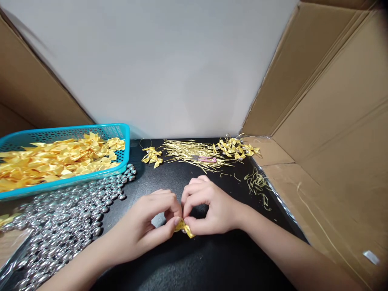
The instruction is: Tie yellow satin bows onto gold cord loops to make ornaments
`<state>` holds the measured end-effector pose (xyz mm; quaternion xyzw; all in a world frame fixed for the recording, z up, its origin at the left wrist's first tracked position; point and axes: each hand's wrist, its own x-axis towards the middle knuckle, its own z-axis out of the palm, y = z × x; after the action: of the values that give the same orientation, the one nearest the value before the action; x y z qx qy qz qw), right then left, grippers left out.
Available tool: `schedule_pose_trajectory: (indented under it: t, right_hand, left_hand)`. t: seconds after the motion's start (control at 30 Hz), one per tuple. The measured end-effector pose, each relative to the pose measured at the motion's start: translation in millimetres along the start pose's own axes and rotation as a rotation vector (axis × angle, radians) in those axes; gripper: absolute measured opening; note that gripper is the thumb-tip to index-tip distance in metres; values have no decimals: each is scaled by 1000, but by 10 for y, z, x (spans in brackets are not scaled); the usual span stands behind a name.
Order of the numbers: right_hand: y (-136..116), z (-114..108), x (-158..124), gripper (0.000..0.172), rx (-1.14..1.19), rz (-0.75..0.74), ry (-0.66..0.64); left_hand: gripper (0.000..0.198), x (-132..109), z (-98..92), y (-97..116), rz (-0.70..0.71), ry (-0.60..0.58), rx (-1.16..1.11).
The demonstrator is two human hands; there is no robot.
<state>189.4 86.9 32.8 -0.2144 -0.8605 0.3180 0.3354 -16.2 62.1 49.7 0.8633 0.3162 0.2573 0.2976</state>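
Observation:
Near the middle of the black table, a small yellow ribbon bow (188, 230) shows between both hands, with a small shiny bit at its centre. My left hand (156, 220) pinches the bow's left side between thumb and fingers. From the right, my right hand (209, 208) closes thumb and fingertips on the other side of it. The fingertips of both hands nearly meet above the bow and hide part of it.
A turquoise basket (127, 149) of yellow bows stands left, with many silver beads (75, 218) before it. Behind the hands lie gold ties (184, 150), a pink cutter (207, 159), finished-looking bows (152, 156) and more bows (235, 148). Thread scraps (257, 182) lie right, beside cardboard walls (333, 101).

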Motion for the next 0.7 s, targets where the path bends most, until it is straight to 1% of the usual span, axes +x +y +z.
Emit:
schedule_pose_trajectory:
  t: [0.1,0.27,0.43,0.5,0.57,0.7]
  right_hand:
    - [51,23,-8,9,-99,-41,-1]
    - [143,35,-19,11,-223,-94,-40]
    - [167,-16,-21,13,-294,-95,-62]
    - [178,-29,-17,12,-266,-74,-52]
    - [194,-20,-5,11,-108,-12,3]
    - [208,54,29,10,547,268,208]
  left_hand:
    - [17,5,10,-20,-39,-25,-29]
    - [20,2,8,-75,-107,-72,-116]
    - [20,2,0,-115,-125,-86,-140]
    - [20,1,-6,-120,-114,-71,-147]
    - [20,2,-11,-126,-102,-52,-150]
    - [19,15,2,-144,-82,-20,-125]
